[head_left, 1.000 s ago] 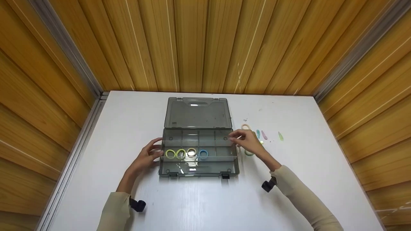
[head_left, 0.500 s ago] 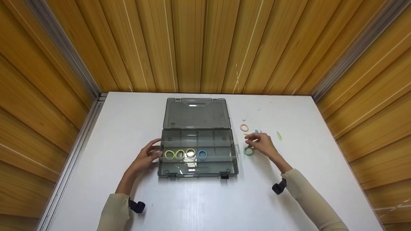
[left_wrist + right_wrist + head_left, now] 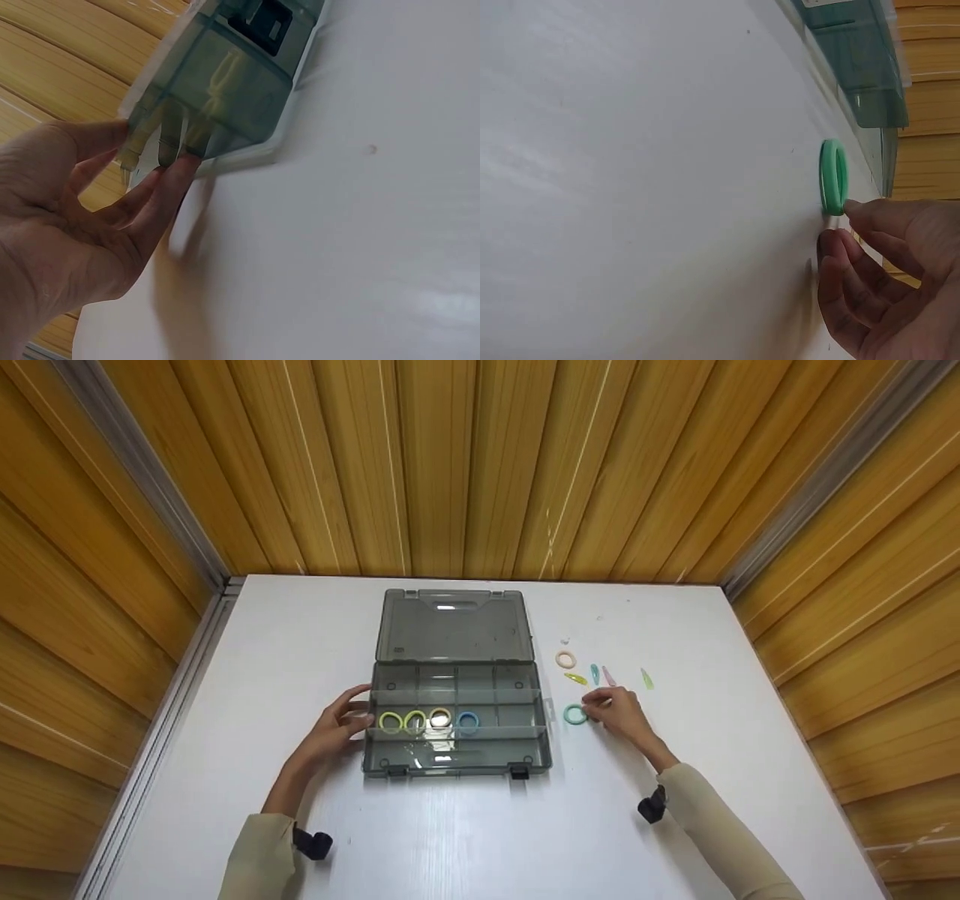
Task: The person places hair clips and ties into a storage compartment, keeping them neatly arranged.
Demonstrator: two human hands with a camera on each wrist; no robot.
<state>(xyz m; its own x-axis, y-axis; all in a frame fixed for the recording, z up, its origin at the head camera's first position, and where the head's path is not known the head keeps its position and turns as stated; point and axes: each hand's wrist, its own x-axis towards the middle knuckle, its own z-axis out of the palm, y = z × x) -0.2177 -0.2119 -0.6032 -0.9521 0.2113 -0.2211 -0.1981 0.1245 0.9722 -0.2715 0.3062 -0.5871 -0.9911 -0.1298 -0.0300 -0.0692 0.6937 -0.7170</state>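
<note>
A grey see-through compartment box (image 3: pixel 457 750) lies with its lid (image 3: pixel 454 626) folded back. In its middle row are several hair ties: yellow-green ones (image 3: pixel 390 722), a pale one (image 3: pixel 440 718) and a blue one (image 3: pixel 468 723). My left hand (image 3: pixel 335 727) rests its fingertips and thumb against the box's left side, as the left wrist view shows too. Right of the box, a green hair tie (image 3: pixel 832 178) lies on the table. My right hand (image 3: pixel 621 712) is at its right edge, thumb tip right at the ring, the other fingers loosely bent and spread from the thumb.
Behind my right hand lie a peach hair tie (image 3: pixel 565 660) and snap hair clips: yellow (image 3: pixel 576 679), blue (image 3: pixel 595 673), pink (image 3: pixel 609 676) and light green (image 3: pixel 647 679). A tiny clear piece (image 3: pixel 565 641) is farther back. Wooden-look panels (image 3: pixel 450 472) stand behind the white table (image 3: pixel 450 840).
My right hand has moved from over the box's right edge out to the green hair tie, uncovering the clips. The left hand stays at the box; the whole head view shifts slightly left.
</note>
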